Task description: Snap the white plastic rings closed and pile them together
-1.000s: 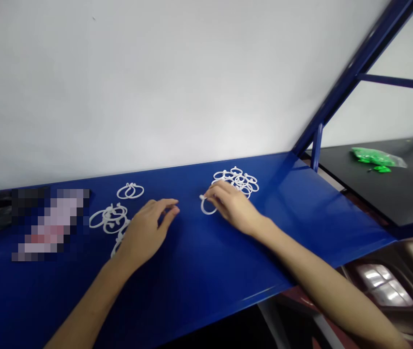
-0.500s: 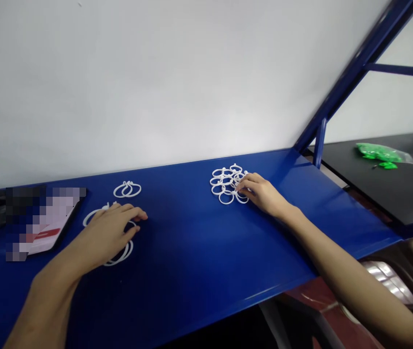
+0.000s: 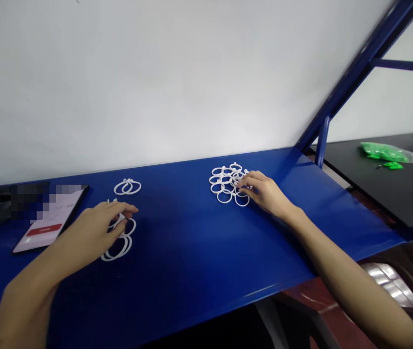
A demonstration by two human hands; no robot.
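On a blue shelf [image 3: 191, 242] lie white plastic rings. My left hand [image 3: 93, 228] rests palm down on a loose bunch of rings [image 3: 119, 245] at the left, its fingers curled over them. My right hand [image 3: 264, 194] reaches to a cluster of several rings [image 3: 224, 184] at the middle right, with its fingertips pinching rings at the cluster's right edge. A small pair of rings [image 3: 127, 186] lies apart near the wall, untouched.
A phone [image 3: 52, 218] with a lit screen lies at the left of the shelf. A white wall stands behind. A blue slanted frame post [image 3: 351, 72] rises at the right. Beyond it a black shelf [image 3: 384, 194] carries a bag of green parts [image 3: 386, 152].
My right hand left a single ring by the cluster and moved to the cluster's right side. My left hand drew back left onto the ring bunch.
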